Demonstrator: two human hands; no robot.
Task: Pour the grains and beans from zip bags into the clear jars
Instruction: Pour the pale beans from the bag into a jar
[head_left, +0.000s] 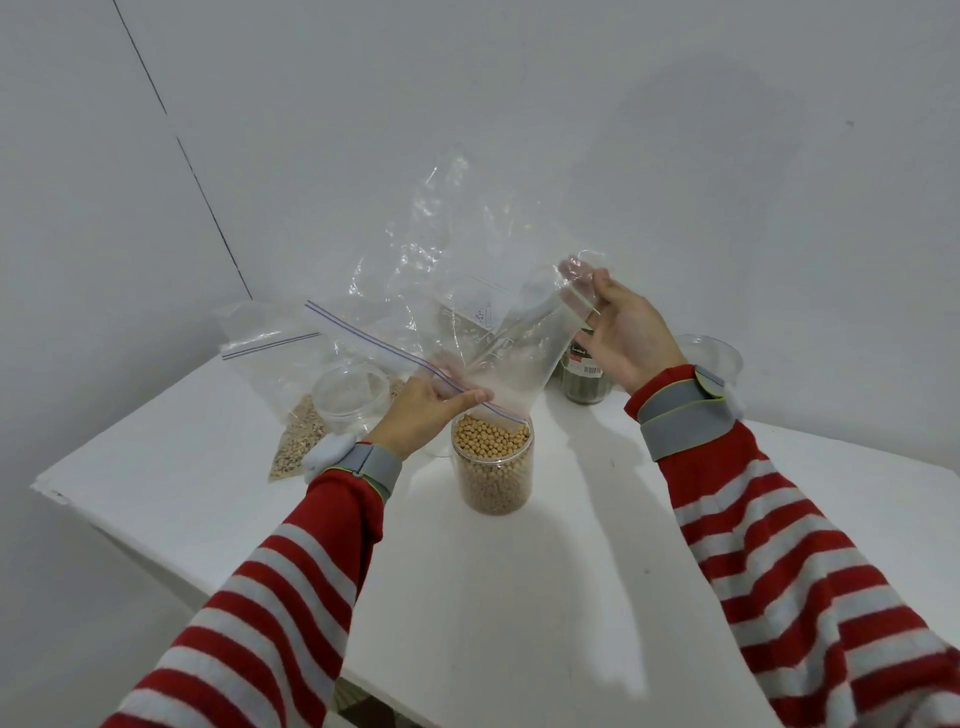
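Zip bag (488, 332) mid-frame looks emptied, limp & slippery, over soybean jar (493, 480); left hand (418, 415) pinches zip edge, right hand (628, 338) pinches bottom corner, best holds imo

Left sleeve (270, 597): long knit, broad red and pale grey-white stripes, solid red cuff. Right sleeve (779, 561): same stripes, red cuff edge showing past band. Left wristband (376, 465): grey fabric strap wrapped over cuff, thin yellow-green edging. Right wristband (680, 410): grey, yellow-green piping, rounded fastening tab overlapping at far end. White fluffy tuft (327, 454) at left edge of left wristband; second white tuft (735, 402) at right edge of right wristband. Left hand (421, 410), right hand (628, 338): bare.
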